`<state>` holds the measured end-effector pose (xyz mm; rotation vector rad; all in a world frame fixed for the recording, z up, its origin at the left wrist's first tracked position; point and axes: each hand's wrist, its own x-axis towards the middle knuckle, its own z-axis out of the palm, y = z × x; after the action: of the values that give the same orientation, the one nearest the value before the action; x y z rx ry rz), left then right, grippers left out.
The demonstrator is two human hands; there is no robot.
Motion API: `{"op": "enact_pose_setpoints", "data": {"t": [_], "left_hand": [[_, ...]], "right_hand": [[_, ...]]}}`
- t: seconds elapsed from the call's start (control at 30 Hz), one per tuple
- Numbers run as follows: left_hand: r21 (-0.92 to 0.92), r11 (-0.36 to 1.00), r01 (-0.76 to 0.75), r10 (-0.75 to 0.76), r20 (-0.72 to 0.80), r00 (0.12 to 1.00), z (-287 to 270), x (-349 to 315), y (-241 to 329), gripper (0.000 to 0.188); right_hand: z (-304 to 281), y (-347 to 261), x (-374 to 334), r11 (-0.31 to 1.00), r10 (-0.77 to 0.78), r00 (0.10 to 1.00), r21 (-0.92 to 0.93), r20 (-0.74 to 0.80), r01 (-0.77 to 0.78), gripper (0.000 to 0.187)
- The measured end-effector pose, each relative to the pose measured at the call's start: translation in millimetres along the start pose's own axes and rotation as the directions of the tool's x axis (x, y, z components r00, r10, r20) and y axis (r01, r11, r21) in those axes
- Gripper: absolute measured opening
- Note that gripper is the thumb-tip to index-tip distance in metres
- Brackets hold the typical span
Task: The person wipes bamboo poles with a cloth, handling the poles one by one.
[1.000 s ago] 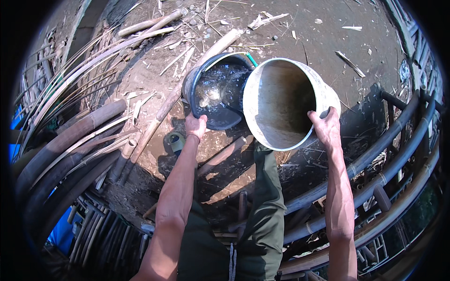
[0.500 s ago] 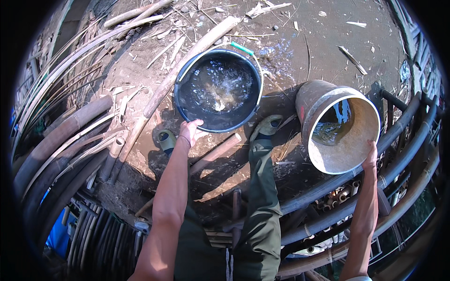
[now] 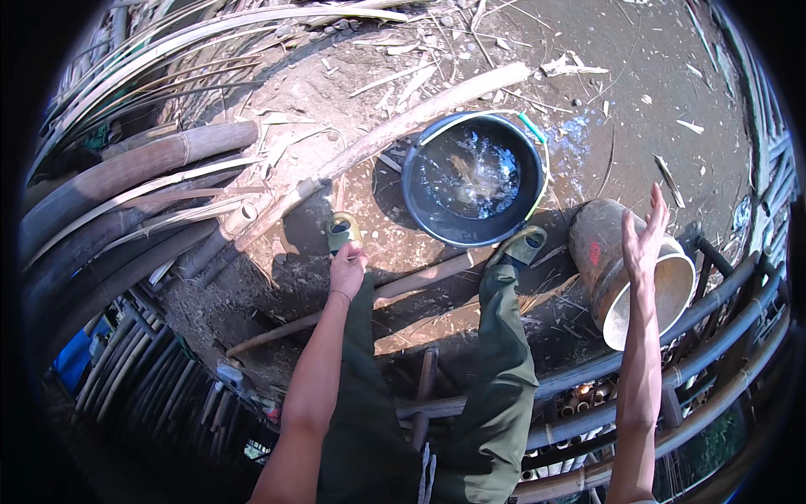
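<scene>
A black bucket (image 3: 437, 220) of murky, rippling water stands on the ground ahead of me, its wire handle with a green grip (image 3: 532, 127) lying along the far rim. My left hand (image 3: 348, 269) is off to the left of this bucket, apart from it, with the fingers curled in and nothing visible in them. To the right, a dirty, pale bucket (image 3: 598, 252) leans over with its mouth toward me. My right hand (image 3: 643, 239) is over its rim with fingers stretched out, holding nothing. The hand and forearm hide part of the opening; whether they touch the bucket I cannot tell.
A long bamboo pole (image 3: 437, 109) lies behind the black bucket, and a shorter pole (image 3: 428, 275) in front of it. Bent bamboo (image 3: 151, 164) is piled at left; curved bamboo rails (image 3: 705, 323) run along the lower right. Wood scraps and a wet patch (image 3: 575, 139) mark the ground.
My left hand has let go of the black bucket's rim and drawn back. My right hand has released the pale bucket's rim and opened. The whole view has shifted.
</scene>
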<state>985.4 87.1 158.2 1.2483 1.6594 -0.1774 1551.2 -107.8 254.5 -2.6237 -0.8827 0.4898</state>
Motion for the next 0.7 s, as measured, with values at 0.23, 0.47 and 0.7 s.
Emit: {"op": "enact_pose_setpoints", "data": {"t": [0.23, 0.47, 0.7], "left_hand": [[-0.467, 0.758, 0.455, -0.571, -0.137, 0.810, -163, -153, -111, 0.031], [-0.288, 0.600, 0.746, -0.790, -0.064, 0.610, -124, -468, -348, 0.021], [-0.654, 0.239, 0.718, -0.646, 0.445, 0.621, 19, -466, -271, 0.019]], "right_hand": [[162, -89, 120, 0.976, 0.186, 0.861, 0.016, 0.474, -0.219, 0.093], [128, -144, 36, 0.991, 0.048, 0.906, 0.092, 0.420, -0.095, 0.043], [94, -289, -44, 0.896, 0.282, 0.614, 0.028, 0.738, -0.444, 0.041]]}}
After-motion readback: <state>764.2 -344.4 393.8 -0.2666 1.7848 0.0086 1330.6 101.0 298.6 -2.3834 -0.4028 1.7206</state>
